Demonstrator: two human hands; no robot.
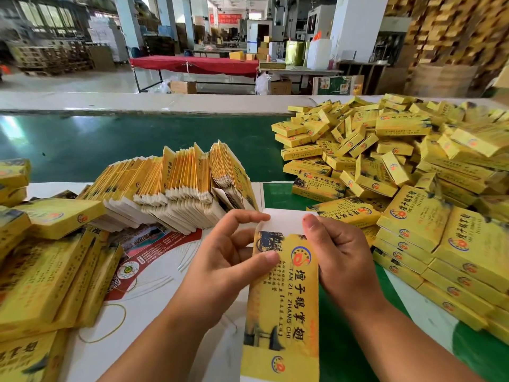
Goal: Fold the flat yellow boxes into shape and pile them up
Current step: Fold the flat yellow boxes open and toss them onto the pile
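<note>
Head view: one flat yellow box (283, 293) held upright between both hands. Left hand (228, 260) pinches its left edge, thumb on the printed face, forefinger on the white top flap (286, 223). Right hand (341, 257) grips the right edge, thumb at the flap. Flat stack (176, 191) beyond the left fingertips; folded pile (399, 172) beyond the right. Risk: uneven squeeze creases the panel instead of popping it open.

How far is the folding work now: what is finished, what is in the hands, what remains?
Done: a large heap of folded boxes lies on the right. In hand: the left hand and right hand hold one yellow box, its white flap not yet closed. Left: a long row of flat boxes waits behind.
</note>
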